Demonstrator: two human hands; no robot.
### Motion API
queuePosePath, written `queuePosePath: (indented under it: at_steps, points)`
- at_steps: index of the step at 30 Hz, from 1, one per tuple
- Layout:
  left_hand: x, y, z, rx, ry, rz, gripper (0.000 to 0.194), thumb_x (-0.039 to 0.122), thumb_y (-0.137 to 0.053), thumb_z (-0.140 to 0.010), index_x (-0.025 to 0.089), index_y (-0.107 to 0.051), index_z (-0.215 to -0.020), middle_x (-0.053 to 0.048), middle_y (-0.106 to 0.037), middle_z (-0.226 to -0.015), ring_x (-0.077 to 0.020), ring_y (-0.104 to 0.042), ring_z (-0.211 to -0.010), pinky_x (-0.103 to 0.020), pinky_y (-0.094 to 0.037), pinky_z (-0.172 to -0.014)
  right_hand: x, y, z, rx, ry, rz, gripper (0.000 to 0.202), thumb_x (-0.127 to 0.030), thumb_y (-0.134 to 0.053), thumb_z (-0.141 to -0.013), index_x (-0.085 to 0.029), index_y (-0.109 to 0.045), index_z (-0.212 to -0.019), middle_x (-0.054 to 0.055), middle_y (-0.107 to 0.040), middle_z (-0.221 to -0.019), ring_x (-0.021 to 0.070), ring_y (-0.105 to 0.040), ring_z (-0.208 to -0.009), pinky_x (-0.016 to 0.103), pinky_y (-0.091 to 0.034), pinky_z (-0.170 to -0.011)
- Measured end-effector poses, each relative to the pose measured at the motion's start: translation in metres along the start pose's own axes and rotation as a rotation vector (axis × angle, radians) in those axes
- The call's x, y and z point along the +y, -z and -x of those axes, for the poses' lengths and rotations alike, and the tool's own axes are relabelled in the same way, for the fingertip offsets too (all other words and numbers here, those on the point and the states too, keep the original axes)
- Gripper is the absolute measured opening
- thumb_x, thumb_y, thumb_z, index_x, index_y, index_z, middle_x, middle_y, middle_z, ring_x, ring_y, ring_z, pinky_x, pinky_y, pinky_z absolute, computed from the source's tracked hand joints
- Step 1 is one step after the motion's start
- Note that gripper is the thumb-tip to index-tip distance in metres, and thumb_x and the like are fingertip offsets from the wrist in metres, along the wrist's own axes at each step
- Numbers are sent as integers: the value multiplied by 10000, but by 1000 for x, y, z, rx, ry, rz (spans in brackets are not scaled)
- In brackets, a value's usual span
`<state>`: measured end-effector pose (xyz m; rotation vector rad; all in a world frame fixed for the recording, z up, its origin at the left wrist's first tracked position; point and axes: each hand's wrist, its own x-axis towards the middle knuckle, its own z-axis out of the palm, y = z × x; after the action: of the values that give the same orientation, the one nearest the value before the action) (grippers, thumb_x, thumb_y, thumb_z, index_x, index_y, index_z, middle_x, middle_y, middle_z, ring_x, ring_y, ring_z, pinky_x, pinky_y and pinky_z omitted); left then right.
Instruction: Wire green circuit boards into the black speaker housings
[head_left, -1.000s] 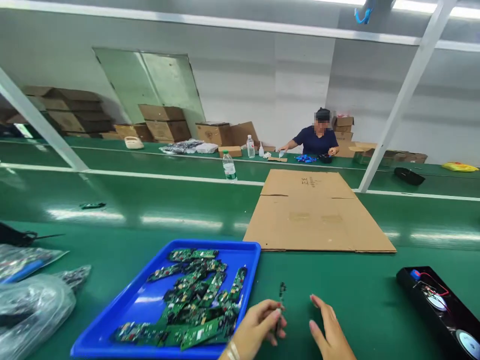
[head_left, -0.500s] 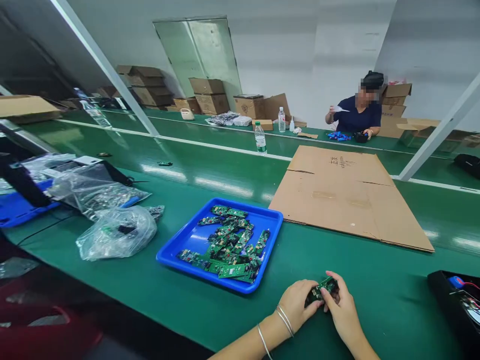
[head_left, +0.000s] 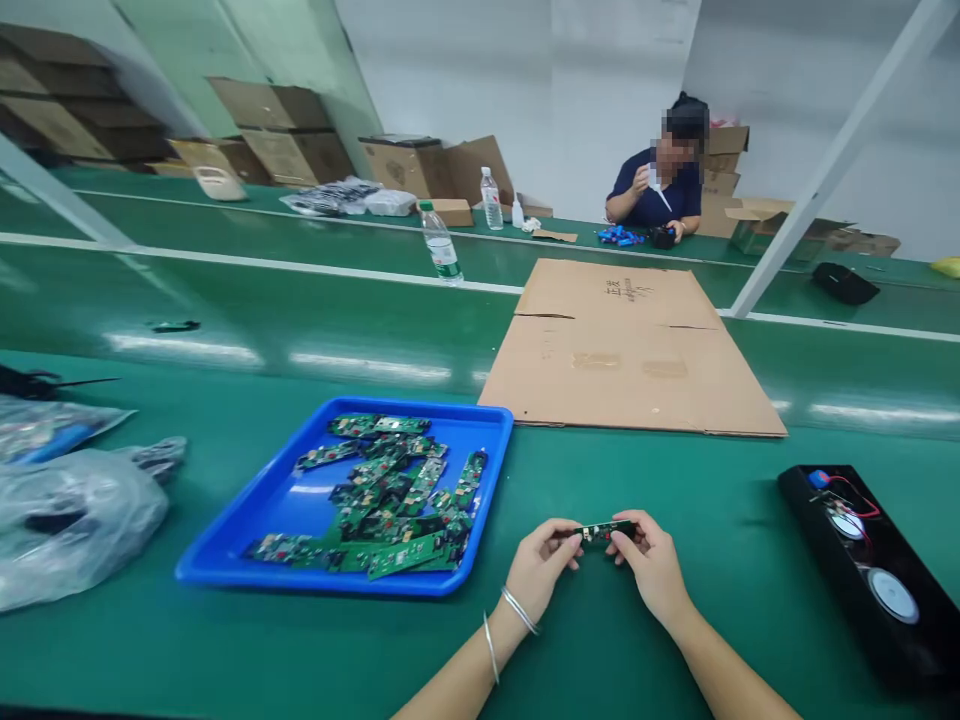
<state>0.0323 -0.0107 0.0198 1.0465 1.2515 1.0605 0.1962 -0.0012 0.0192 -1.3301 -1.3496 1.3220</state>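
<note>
A narrow green circuit board (head_left: 600, 532) is held level above the green table by both hands. My left hand (head_left: 544, 565) pinches its left end, with two silvery bangles on the wrist. On its right end, my right hand (head_left: 651, 562) is closed with thumb and fingers. Left of my hands lies a blue tray (head_left: 217, 540) with a loose pile of several similar boards (head_left: 397, 490). To the right, a long black case (head_left: 847, 570) shows round silvery parts, red wires and a small blue part.
Flattened cardboard (head_left: 607, 390) lies beyond my hands. Plastic bags (head_left: 82, 520) sit at the left. A water bottle (head_left: 441, 245) stands near a white rail. Across the table a person (head_left: 652, 190) holds a white object beside small blue items. Slanted white posts rise on both sides.
The view has swung right, bringing more of the black case in. My hands have moved apart to the two ends of the board, which now lies level. The person across has raised the white object.
</note>
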Motion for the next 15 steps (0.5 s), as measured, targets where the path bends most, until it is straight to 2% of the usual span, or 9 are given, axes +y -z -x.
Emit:
queuePosePath:
  at_steps: [6, 9, 12, 15]
  points:
    - [5, 2, -2, 38, 58, 104, 381, 508, -683, -594, 156, -648, -734, -63, -656, -733, -217, -637, -706, -321, -549, -601, -3, -1, 2, 16, 81, 98, 133, -212, -519, -753, -172, -626, -820, 55, -629, -861, 179, -596, -780, 277, -464, -685]
    - [9, 2, 1, 49, 39, 111, 382, 507, -735, -539, 159, -649, -670, -90, -675, -803, -250, -647, -788, -334, -559, -670, -4, -1, 1, 51, 159, 186, 188, -113, -473, -715, -175, -626, -803, 63, -626, -895, 190, -578, -850, 294, -454, -732]
    - [12, 4, 4, 61, 9, 121, 371, 500, -760, -519, 173, -631, -639, -99, -688, -855, -271, -633, -906, -337, -541, -783, -6, -2, 2, 83, 220, 270, 254, -30, -459, -655, -181, -619, -780, 51, -628, -845, 188, -563, -864, 309, -445, -784]
    - [6, 7, 3, 110, 13, 159, 374, 510, -771, -499, 190, -620, -622, -94, -702, -939, -287, -610, -997, -337, -509, -866, -4, -4, 2, 105, 239, 291, 301, 11, -491, -608, -192, -623, -788, 35, -634, -867, 183, -556, -897, 306, -441, -814]
